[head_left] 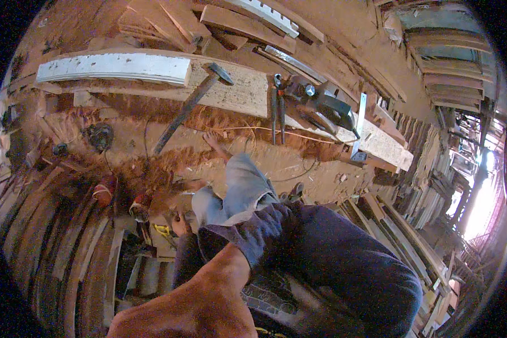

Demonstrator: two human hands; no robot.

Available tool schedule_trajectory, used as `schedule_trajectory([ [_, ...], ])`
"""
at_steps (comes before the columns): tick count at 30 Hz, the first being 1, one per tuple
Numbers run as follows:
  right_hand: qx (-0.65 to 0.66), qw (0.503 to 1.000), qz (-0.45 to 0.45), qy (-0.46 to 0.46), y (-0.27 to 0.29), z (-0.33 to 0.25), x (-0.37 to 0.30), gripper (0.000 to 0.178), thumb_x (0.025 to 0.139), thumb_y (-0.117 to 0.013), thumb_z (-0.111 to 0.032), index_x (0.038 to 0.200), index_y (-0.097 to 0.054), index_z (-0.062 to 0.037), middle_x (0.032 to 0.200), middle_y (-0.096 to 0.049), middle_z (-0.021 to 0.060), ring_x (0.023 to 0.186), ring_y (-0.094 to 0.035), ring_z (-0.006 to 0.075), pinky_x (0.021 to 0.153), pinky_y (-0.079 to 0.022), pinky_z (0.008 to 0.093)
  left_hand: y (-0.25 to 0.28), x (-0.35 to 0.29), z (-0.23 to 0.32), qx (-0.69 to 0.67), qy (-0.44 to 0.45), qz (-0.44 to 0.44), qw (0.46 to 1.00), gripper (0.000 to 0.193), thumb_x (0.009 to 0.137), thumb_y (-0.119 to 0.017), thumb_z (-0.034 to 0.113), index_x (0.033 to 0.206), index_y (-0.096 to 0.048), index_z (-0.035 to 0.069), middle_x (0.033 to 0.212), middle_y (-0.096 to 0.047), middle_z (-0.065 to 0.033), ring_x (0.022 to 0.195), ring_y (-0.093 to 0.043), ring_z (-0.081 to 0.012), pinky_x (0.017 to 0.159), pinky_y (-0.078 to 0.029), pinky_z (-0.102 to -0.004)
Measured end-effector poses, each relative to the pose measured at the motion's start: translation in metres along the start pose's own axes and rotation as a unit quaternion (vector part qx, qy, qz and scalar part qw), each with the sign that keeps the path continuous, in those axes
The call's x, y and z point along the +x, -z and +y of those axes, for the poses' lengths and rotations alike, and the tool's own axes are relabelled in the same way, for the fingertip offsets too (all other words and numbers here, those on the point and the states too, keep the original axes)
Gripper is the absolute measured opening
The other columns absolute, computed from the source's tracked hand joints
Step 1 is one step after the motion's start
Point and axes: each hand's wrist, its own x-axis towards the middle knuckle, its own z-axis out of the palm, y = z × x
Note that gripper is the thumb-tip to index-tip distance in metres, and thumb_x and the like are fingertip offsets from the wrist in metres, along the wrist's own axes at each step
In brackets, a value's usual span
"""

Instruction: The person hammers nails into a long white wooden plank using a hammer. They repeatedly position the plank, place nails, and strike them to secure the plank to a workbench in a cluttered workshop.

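Observation:
Neither of my hands shows. Across the lower middle lies a dark blue trouser leg (349,265), and from its cuff a bare limb (203,298), which looks like an ankle and foot, runs to the lower edge. Ahead, a long plank (242,93) bears several things. A hammer (188,107) lies with its head on the plank and its handle hanging over the near edge. Beside it are pincers (278,110) with dark handles, a dark power tool (332,107) and a metal try square (359,127). A white-painted board (112,67) rests on the left end.
Light blue trouser legs (239,188) and bare feet show beyond my leg; whose they are I cannot tell. Long timbers (62,248) fill the left side, more boards (400,236) lie at right. A thin cord (287,137) crosses before the plank. Reddish sawdust covers the ground.

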Motion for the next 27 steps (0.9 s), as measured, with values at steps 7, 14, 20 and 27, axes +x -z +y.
schedule_trajectory([
  [7, 0.051, 0.998, -0.006, 0.041, -0.021, -0.011, 0.004, 0.045, 0.083, -0.077, -0.013, 0.119, -0.055, 0.0026, 0.107, -0.064, 0.0170, 0.093, -0.066, 0.0221, 0.071, -0.058, 0.0329, 0.025, -0.003, 0.002, 0.084, 0.022, -0.033, 0.996, 0.061, 0.087, -0.059, 0.055, 0.113, -0.066, 0.000, 0.104, -0.069, -0.0205, 0.094, -0.064, -0.0373, 0.083, -0.048, -0.0452],
  [14, 0.012, 0.999, -0.027, 0.041, -0.028, -0.024, 0.006, 0.052, 0.082, -0.078, -0.019, 0.124, -0.054, -0.0006, 0.111, -0.063, 0.0164, 0.098, -0.065, 0.0254, 0.075, -0.059, 0.0360, 0.018, 0.021, -0.026, 0.106, -0.119, -0.041, 0.986, 0.054, 0.089, -0.060, 0.046, 0.121, -0.062, 0.003, 0.098, -0.068, -0.0195, 0.089, -0.065, -0.0347, 0.080, -0.050, -0.0423],
  [20, -0.260, 0.962, 0.065, -0.045, -0.015, -0.082, -0.043, 0.037, 0.087, -0.073, -0.025, 0.112, -0.058, -0.0021, 0.100, -0.061, 0.0107, 0.091, -0.062, 0.0213, 0.073, -0.054, 0.0321, 0.017, 0.026, -0.029, 0.247, -0.225, -0.005, 0.942, 0.048, 0.091, -0.059, 0.042, 0.123, -0.062, 0.007, 0.094, -0.067, -0.0200, 0.087, -0.064, -0.0354, 0.080, -0.050, -0.0432],
  [27, -0.840, 0.196, 0.502, -0.072, 0.065, -0.260, -0.192, 0.015, 0.086, -0.068, -0.008, 0.101, -0.067, -0.0044, 0.088, -0.068, 0.0042, 0.084, -0.063, 0.0126, 0.078, -0.052, 0.0288, 0.049, -0.004, 0.016, 0.229, -0.183, -0.011, 0.956, 0.048, 0.091, -0.058, 0.042, 0.123, -0.061, 0.006, 0.096, -0.066, -0.0211, 0.089, -0.063, -0.0362, 0.081, -0.050, -0.0441],
])
